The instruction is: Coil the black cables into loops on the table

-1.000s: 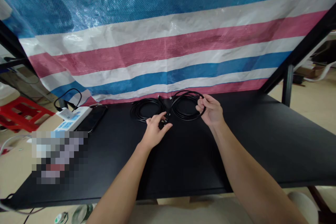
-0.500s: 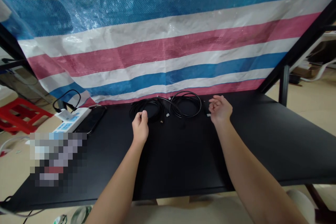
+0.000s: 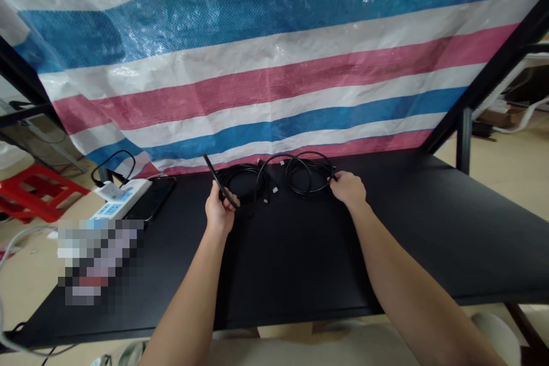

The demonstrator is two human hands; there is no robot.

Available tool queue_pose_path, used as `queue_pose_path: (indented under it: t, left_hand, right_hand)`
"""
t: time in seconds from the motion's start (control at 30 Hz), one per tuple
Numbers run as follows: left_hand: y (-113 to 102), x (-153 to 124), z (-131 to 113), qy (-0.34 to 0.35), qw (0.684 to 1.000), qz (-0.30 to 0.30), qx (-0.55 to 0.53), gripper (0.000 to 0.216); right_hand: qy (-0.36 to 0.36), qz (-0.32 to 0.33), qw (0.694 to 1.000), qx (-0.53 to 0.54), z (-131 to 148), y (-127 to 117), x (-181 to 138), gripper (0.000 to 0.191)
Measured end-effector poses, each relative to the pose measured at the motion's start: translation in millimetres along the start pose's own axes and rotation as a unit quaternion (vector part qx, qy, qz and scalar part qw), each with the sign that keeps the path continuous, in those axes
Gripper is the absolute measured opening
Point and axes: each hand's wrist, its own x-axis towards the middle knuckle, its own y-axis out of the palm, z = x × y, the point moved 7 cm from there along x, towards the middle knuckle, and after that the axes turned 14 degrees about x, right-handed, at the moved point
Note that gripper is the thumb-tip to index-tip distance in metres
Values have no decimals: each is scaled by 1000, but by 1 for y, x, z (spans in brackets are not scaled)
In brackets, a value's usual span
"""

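Observation:
My left hand (image 3: 220,211) is raised a little above the black tabletop, its fingers closed around a thick, slightly curved length of black cable (image 3: 218,180) that slants up past the thumb. Behind it lies a coil of black cable (image 3: 237,167). At the right edge of a second black cable coil (image 3: 304,190), the thumb and fingers of my right hand (image 3: 350,189) pinch the cable. A loop of cable arches between the two coils. Small light plugs (image 3: 275,190) rest between them. Which end belongs to which cable, I cannot tell.
A striped plastic sheet (image 3: 274,80) hangs behind the table (image 3: 291,263). To the left are a white power strip (image 3: 124,200) with a plugged-in charger, a dark phone (image 3: 154,197) and a blurred-out item. A red stool (image 3: 38,189) stands beyond.
My right hand has moved left and down onto the right coil and now pinches it. My left hand has shifted slightly left and down, with a cable length showing in it.

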Motion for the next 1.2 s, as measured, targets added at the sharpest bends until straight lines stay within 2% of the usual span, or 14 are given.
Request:
queue_pose_path:
  t: [0.13, 0.2, 0.27, 0.33, 0.47, 0.53, 0.6, 0.7, 0.87, 1.03, 1.13, 1.2]
  left_hand:
    - [-7, 2, -8, 2, 999, -22, -26, 57]
    - [-13, 4, -12, 2, 998, -39, -39, 58]
    - [-22, 5, -16, 7, 997, -54, -49, 57]
    - [-31, 6, -19, 14, 996, -67, -59, 55]
    - [-45, 10, -19, 11, 994, -83, -71, 52]
    - [-49, 12, -18, 7, 993, -91, -79, 51]
    - [-49, 13, -16, 0, 992, -96, -85, 51]
    - [-45, 13, -13, -9, 991, -101, -82, 49]
    - [-41, 8, -14, -2, 990, -136, -47, 40]
    - [-46, 4, -19, 35, 982, -182, -28, 22]
    - [-52, 4, -17, 15, 978, -197, -65, 27]
    - [-55, 3, -17, 0, 975, -202, -93, 29]
  right_hand:
    - [65, -29, 997, 15, 0, -9, -2, 14]
    - [64, -67, 994, 67, 6, -16, -3, 15]
    - [50, -101, 980, 162, 12, -22, -3, 17]
    - [56, -122, 947, 292, 13, -25, -3, 25]
    - [99, -146, 832, 527, 12, -26, -2, 41]
    - [103, -154, 790, 584, 14, -28, -2, 46]
    - [99, -161, 771, 608, 18, -30, -3, 49]
    - [74, -151, 770, 616, 27, -30, -6, 47]
    - [12, -74, 783, 618, 45, -25, -11, 32]
    - [14, -10, 778, 628, 50, -19, -13, 34]
    - [34, -12, 775, 631, 44, -21, -10, 32]
    - [45, -37, 784, 618, 36, -25, -6, 31]
